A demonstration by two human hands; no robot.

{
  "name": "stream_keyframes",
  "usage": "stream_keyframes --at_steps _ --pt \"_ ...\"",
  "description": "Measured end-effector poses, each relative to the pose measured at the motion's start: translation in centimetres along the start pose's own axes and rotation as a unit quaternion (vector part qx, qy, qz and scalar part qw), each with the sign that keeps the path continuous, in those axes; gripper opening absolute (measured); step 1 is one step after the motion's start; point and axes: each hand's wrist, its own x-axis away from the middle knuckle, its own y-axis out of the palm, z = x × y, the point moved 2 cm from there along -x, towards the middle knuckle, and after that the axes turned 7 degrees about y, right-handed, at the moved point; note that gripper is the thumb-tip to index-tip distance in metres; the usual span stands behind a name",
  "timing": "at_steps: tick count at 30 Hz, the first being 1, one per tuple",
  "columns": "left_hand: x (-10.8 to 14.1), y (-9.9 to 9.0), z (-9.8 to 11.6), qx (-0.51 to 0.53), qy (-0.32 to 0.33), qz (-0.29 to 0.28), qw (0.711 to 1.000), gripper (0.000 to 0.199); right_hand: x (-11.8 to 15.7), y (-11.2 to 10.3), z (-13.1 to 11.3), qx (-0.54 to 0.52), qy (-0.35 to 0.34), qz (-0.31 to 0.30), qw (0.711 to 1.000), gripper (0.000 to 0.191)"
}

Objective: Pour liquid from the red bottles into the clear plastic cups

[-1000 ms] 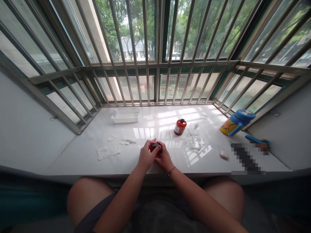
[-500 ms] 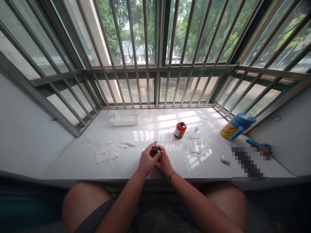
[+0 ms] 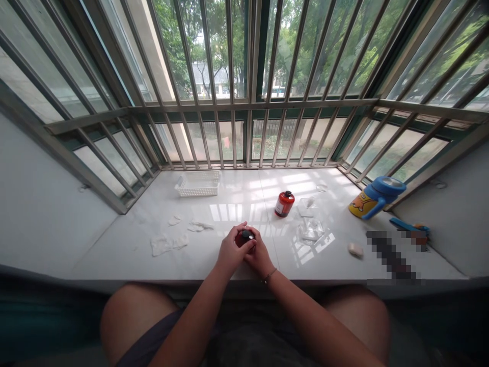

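Near the front middle of the white ledge, a dark red bottle with a black cap (image 3: pixel 247 235) stands between my hands. My left hand (image 3: pixel 231 252) wraps round its left side. Around the right side curls my right hand (image 3: pixel 261 255), a thin bracelet on its wrist. The fingers of both hands meet round the bottle and hide its lower part. A second red bottle (image 3: pixel 284 204) with a black cap and a pale label stands further back, right of my hands.
A white basket (image 3: pixel 197 184) sits at the back left. Crumpled white tissues (image 3: pixel 169 244) lie at left. Clear plastic containers (image 3: pixel 311 230), a pale lump (image 3: pixel 355 250), a blue-yellow flask (image 3: pixel 367 200) and a blue-orange item (image 3: pixel 410 229) are on the right. Barred windows enclose the ledge.
More of the red bottle's top shows between my hands, which have opened slightly around it. The view has shifted a little.
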Motion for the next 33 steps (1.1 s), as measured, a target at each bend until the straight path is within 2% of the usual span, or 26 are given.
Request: stream_keyframes --at_steps 4,8,16,19,23,28,33 --pt "0.1 -0.1 -0.3 0.039 -0.004 0.018 0.999 0.044 0.0 0.0 0.0 0.002 0.001 -0.002 1.0 0.075" --pt "0.0 -0.3 -0.2 -0.019 0.014 -0.008 1.0 0.057 0.0 0.0 0.1 -0.003 0.0 -0.007 1.0 0.076" --pt "-0.2 -0.4 -0.3 0.003 0.004 0.014 1.0 0.031 0.1 0.0 0.3 -0.01 -0.001 -0.011 1.0 0.08" --pt "-0.3 -0.8 0.3 -0.026 0.021 -0.013 0.999 0.021 0.0 -0.1 -0.2 -0.003 -0.004 -0.007 1.0 0.079" --pt "-0.3 -1.2 1.0 -0.043 0.052 -0.044 0.997 0.027 -0.1 -0.1 -0.3 0.0 -0.008 -0.007 1.0 0.078" --pt "-0.3 -0.2 0.2 -0.011 0.009 0.027 1.0 0.04 0.1 0.1 0.1 -0.009 -0.004 -0.009 1.0 0.079" --pt "-0.3 0.3 -0.7 0.013 -0.005 0.043 0.999 0.028 0.1 -0.1 0.3 0.0 -0.003 -0.01 1.0 0.081"
